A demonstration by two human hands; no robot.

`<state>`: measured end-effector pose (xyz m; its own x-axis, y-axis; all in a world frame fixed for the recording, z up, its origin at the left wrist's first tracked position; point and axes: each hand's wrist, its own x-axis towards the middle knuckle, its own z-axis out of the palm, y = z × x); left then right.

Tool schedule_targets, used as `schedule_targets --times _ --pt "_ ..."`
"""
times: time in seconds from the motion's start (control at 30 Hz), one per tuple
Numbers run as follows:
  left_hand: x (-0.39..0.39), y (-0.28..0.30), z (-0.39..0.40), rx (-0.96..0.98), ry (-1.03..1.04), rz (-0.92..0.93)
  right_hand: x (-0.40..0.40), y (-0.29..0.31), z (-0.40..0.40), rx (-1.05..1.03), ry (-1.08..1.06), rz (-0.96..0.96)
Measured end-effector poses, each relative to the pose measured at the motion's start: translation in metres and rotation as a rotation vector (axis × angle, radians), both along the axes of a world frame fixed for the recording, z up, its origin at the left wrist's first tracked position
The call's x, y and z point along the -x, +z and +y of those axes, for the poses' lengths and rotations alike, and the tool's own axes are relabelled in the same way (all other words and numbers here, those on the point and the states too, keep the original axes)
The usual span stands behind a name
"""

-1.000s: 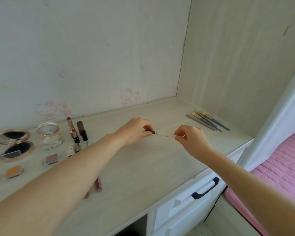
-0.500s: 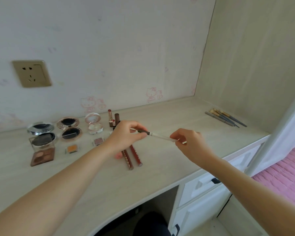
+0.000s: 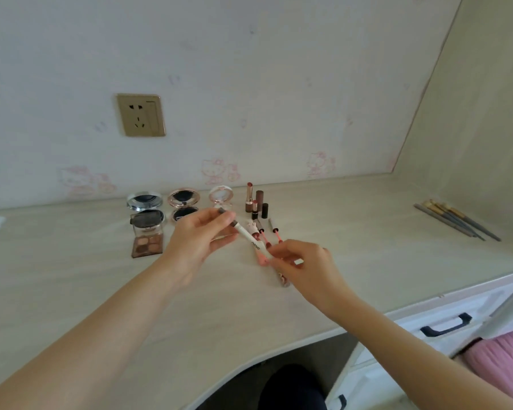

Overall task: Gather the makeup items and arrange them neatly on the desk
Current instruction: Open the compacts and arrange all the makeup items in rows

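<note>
The thin white makeup pencil with a dark cap (image 3: 247,234) was held in the air over the pale wooden desk (image 3: 353,232), just in front of the little pink and red lip tubes (image 3: 267,238). The left hand (image 3: 200,241) pinched its dark end between thumb and fingertips, at about 10 o'clock from the right hand (image 3: 301,266). The right hand's fingers were curled around the pencil's other end. The pencil looked light, stiff and smooth, so it could slip or roll. I think the best place to hold it was near the middle, with a soft pinch. The lower end of the pencil was hidden behind the right fingers. The left arm covered part of the round mirror compacts (image 3: 183,199) at 9 o'clock. Some tubes under the hands were hard to tell apart. The thin grey and gold brushes (image 3: 456,220) lay well apart at 3 o'clock.
</note>
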<state>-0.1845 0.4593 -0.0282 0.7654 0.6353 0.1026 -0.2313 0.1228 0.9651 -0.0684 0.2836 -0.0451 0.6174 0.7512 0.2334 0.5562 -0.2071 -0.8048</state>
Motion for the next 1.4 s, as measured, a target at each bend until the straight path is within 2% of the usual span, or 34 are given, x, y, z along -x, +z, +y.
schedule_targets --times 0.17,0.3,0.43,0.63,0.73,0.83,0.93,1.07,1.3,1.4 --pt "0.019 0.004 0.005 0.026 0.101 -0.108 0.021 -0.003 0.029 -0.080 0.014 0.147" --pt "0.027 -0.005 0.006 -0.073 0.104 -0.080 0.032 -0.007 0.045 -0.119 0.025 0.307" --pt "0.032 -0.015 0.002 -0.110 0.073 -0.021 0.045 -0.012 0.057 -0.129 0.061 0.329" --pt "0.036 -0.019 0.004 -0.165 0.160 0.018 0.054 -0.016 0.066 -0.096 0.162 0.351" --pt "0.040 -0.022 0.010 -0.332 0.203 0.091 0.051 -0.017 0.065 -0.067 0.167 0.323" --pt "0.050 -0.027 0.015 -0.732 0.215 0.218 0.043 -0.020 0.061 -0.083 0.119 0.306" --pt "0.059 -0.035 0.014 -1.108 0.222 0.278 0.036 -0.024 0.056 -0.090 0.096 0.179" --pt "0.064 -0.043 0.009 -1.440 0.256 0.319 0.035 -0.033 0.053 -0.055 0.091 -0.073" --pt "0.068 -0.039 -0.003 -1.569 0.235 0.393 0.038 -0.044 0.051 -0.110 0.090 -0.556" --pt "0.064 -0.040 -0.014 -1.597 0.201 0.441 0.040 -0.043 0.050 -0.148 0.081 -0.669"
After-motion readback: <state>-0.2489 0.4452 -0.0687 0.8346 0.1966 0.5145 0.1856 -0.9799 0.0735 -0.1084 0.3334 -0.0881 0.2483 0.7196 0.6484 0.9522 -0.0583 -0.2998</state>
